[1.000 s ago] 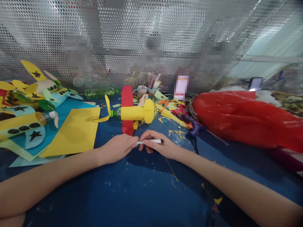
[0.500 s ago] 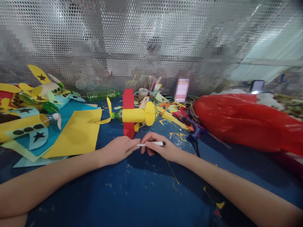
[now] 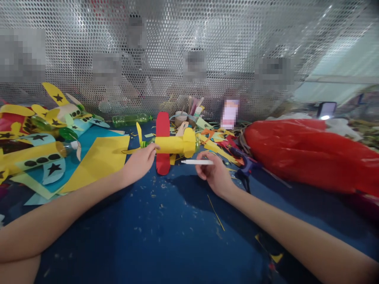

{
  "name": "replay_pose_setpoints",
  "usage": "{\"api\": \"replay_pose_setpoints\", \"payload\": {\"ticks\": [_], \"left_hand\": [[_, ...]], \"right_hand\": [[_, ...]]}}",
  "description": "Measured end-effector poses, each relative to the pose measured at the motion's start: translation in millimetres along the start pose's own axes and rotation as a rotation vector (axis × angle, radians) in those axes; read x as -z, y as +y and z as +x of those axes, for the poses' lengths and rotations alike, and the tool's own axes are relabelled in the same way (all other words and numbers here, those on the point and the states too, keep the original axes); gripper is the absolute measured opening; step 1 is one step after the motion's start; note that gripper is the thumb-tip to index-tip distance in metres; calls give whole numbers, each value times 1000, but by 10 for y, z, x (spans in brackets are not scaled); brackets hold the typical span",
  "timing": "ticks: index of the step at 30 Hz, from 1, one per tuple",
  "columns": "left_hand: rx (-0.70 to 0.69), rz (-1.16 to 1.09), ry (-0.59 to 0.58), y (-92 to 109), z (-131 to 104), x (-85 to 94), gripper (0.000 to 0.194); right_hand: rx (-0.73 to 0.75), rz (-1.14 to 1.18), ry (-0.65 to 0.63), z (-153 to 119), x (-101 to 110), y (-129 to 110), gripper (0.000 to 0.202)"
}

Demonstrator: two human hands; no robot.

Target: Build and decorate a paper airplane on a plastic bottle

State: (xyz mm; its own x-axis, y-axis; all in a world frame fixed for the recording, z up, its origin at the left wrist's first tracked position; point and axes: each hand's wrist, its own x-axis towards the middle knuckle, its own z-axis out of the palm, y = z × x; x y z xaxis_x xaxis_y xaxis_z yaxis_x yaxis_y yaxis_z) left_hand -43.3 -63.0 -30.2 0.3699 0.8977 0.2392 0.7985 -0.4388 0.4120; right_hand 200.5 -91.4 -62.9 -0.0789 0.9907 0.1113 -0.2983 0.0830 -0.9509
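A toy airplane made from a green plastic bottle (image 3: 171, 144) lies on the blue table, wrapped in yellow paper, with a red paper wing (image 3: 162, 124) and a yellow propeller (image 3: 139, 132). My left hand (image 3: 141, 163) is at its neck end, fingers closed round the body just left of the wing; some fingertips are hidden. In my right hand (image 3: 217, 173) is a slim white marker (image 3: 197, 162), its narrow tip pointing left, below the plane's tail. The marker's other end is hidden by the hand.
More bottle airplanes (image 3: 35, 157) lie at the left by yellow paper sheets (image 3: 97, 161). Paper scraps (image 3: 219, 148), purple-handled scissors (image 3: 247, 163) and a red plastic bag (image 3: 296, 154) are on the right. A green bottle (image 3: 132, 119) lies before the perforated metal screen (image 3: 166, 47).
My hands have moved apart. The left went from the marker's tip up and left to the airplane; the right moved right and slightly up with the marker.
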Motion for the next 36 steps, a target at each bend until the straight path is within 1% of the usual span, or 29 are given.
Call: {"api": "replay_pose_setpoints", "payload": {"ticks": [4, 5, 7, 10, 13, 15, 20, 23, 27, 29, 31, 33, 36], "left_hand": [[-32, 257, 24, -121, 143, 142, 30], [-41, 310, 35, -156, 170, 157, 34], [-51, 383, 38, -226, 222, 160, 50], [-94, 394, -13, -315, 310, 114, 68], [-129, 317, -87, -376, 417, 52, 76], [-129, 281, -105, -403, 487, 19, 74], [-151, 222, -77, -439, 591, 11, 57], [-98, 201, -64, -457, 613, 94, 57], [-65, 223, -48, -474, 638, 291, 60], [-57, 242, -84, -463, 640, 371, 61], [-46, 265, -148, -432, 625, 408, 62], [-66, 272, -210, -387, 593, 397, 61], [-146, 229, -285, -314, 539, 332, 57]], "right_hand": [[2, -33, -42, -5, -12, 28, 22], [6, -39, -58, -6, -10, 37, 23], [15, -50, -92, -6, -1, 56, 24], [27, -66, -149, -10, 17, 77, 26], [18, -97, -202, -22, 24, 85, 26], [11, -117, -226, -35, 22, 83, 26], [43, -144, -258, -85, -4, 54, 28], [61, -192, -295, -126, -23, 24, 29], [87, -283, -352, -191, -32, -8, 31], [124, -342, -389, -226, -24, -14, 33], [185, -411, -433, -257, -13, -15, 36], [253, -471, -472, -279, -3, -14, 38], [320, -506, -503, -289, 2, -13, 39]]}}
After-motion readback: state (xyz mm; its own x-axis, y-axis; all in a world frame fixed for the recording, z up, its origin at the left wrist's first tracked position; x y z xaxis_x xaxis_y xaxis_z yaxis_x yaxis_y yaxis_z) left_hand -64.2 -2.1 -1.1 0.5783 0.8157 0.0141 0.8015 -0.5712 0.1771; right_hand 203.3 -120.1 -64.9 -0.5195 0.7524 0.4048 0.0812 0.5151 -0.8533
